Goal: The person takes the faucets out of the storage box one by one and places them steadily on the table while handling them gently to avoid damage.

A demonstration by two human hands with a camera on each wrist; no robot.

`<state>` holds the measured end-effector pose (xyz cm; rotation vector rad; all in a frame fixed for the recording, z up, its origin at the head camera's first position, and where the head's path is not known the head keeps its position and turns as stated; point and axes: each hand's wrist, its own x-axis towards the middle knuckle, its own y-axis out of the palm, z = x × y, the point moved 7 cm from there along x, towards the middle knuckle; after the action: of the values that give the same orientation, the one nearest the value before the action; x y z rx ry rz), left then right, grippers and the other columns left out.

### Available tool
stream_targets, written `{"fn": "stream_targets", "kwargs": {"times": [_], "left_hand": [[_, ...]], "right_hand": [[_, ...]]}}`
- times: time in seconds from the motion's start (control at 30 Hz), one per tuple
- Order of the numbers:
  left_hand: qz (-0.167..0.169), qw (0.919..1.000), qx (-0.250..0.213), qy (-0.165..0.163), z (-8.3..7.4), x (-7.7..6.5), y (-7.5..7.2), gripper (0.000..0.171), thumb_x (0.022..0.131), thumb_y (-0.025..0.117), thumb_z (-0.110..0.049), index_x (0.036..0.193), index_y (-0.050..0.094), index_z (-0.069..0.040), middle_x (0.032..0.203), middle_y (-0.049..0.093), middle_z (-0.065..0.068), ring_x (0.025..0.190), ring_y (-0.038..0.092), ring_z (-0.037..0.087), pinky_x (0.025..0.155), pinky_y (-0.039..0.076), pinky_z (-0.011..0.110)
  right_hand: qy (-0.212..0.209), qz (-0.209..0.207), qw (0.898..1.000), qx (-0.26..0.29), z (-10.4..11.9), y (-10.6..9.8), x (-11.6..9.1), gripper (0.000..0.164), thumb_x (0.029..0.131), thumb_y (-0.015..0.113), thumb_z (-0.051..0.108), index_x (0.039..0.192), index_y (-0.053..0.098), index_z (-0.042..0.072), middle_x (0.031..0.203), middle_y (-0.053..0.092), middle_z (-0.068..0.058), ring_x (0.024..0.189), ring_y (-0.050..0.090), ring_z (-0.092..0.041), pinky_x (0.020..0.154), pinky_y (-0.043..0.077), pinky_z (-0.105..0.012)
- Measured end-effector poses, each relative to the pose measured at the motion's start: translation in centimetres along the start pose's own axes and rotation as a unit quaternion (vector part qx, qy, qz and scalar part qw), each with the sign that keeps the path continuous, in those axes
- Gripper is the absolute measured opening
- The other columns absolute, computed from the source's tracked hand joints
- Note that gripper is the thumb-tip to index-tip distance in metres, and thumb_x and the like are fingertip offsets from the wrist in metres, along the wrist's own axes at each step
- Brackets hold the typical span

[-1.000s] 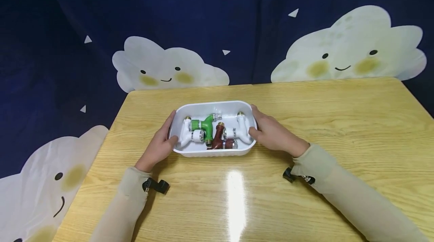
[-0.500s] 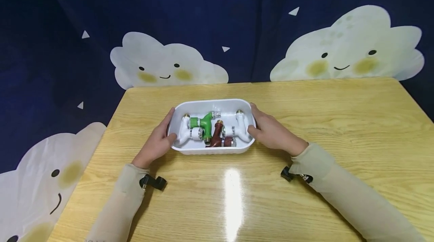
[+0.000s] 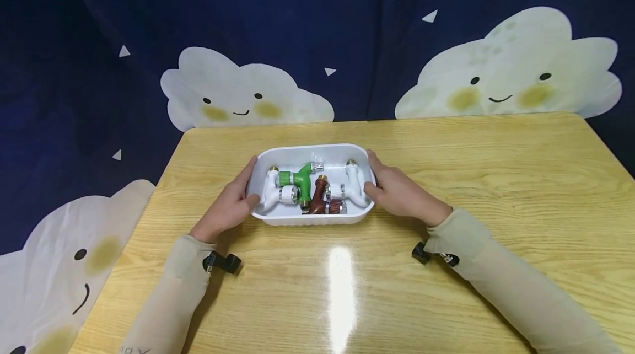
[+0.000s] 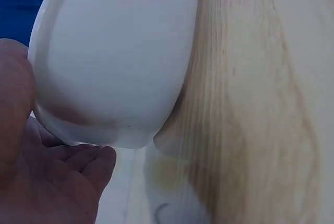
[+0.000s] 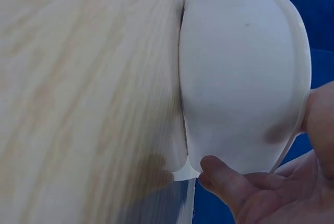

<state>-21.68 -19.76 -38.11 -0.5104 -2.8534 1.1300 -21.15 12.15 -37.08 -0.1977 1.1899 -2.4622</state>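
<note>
A white plastic tub (image 3: 311, 220) stands on the table, held at both ends. My left hand (image 3: 224, 209) grips its left end, the thumb over the rim and the fingers on the outer wall. At the right end my right hand (image 3: 401, 193) holds it in the same way. Inside lie a white tap (image 3: 270, 193) at the left, a green tap (image 3: 302, 182), a brown-red tap (image 3: 318, 199) and another white tap (image 3: 354, 187) at the right. The wrist views show the tub's end walls (image 4: 120, 57) close against the wood, fingertips (image 5: 214, 167) at the lower corner.
The wooden table (image 3: 486, 188) reaches out around the tub, with a bright glare streak in front of it. Behind its back edge hangs a dark blue curtain (image 3: 357, 23) with smiling clouds. Small black mounts (image 3: 225, 262) sit on both wrists.
The head view has shifted slightly, so the tub and table appear a little higher. Both hands keep the same hold, and the taps lie as before.
</note>
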Motion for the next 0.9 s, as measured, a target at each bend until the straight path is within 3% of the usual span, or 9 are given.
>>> {"fn": "stream_targets", "kwargs": {"times": [0.07,0.3,0.5,0.73,0.9], "left_hand": [[0.002,1.0,0.001,-0.004,-0.06,0.06,0.09,0.087,0.093,0.051,-0.003,0.166,0.005,-0.005,0.173,0.012,0.02,0.16,0.02,0.036,0.128,0.023,0.055],[0.0,0.9999,0.001,-0.015,0.27,0.16,0.25,0.088,0.093,0.051,-0.003,0.167,0.004,-0.01,0.174,0.011,0.017,0.16,0.019,0.035,0.128,0.022,0.053],[-0.006,0.9998,0.017,0.001,-0.06,0.49,0.05,0.088,0.092,0.054,-0.004,0.166,0.008,-0.008,0.171,0.019,0.023,0.158,0.026,0.04,0.126,0.026,0.057],[0.009,0.9989,0.046,0.008,0.02,0.63,-0.42,0.088,0.093,0.058,-0.009,0.166,0.009,-0.007,0.17,0.023,0.024,0.156,0.03,0.041,0.125,0.028,0.057],[0.023,0.9987,0.045,-0.005,0.15,0.54,-0.62,0.083,0.102,0.058,-0.026,0.167,0.009,-0.01,0.17,0.024,0.021,0.156,0.032,0.04,0.124,0.031,0.056]], "right_hand": [[0.0,-0.001,1.0,0.002,-0.09,-0.04,0.08,0.078,0.098,0.049,0.017,0.16,0.012,-0.013,0.151,0.048,-0.035,0.082,0.061,-0.025,0.083,0.051,-0.04],[0.007,-0.001,1.0,0.007,-0.25,0.0,0.16,0.079,0.098,0.05,0.019,0.161,0.011,-0.011,0.152,0.047,-0.034,0.088,0.063,-0.026,0.085,0.05,-0.04],[0.019,-0.005,1.0,0.022,-0.51,-0.27,-0.01,0.081,0.097,0.051,0.019,0.162,0.01,-0.008,0.141,0.057,-0.034,0.064,0.054,-0.02,0.065,0.046,-0.034],[0.021,-0.001,0.999,0.027,-0.51,0.03,-0.01,0.081,0.098,0.052,0.019,0.162,0.01,-0.007,0.122,0.067,-0.032,0.055,0.049,-0.015,0.058,0.044,-0.032],[0.019,-0.004,1.0,0.021,-0.49,0.04,0.0,0.082,0.098,0.053,0.02,0.162,0.011,-0.008,0.137,0.061,-0.033,0.056,0.05,-0.015,0.06,0.045,-0.032]]}}
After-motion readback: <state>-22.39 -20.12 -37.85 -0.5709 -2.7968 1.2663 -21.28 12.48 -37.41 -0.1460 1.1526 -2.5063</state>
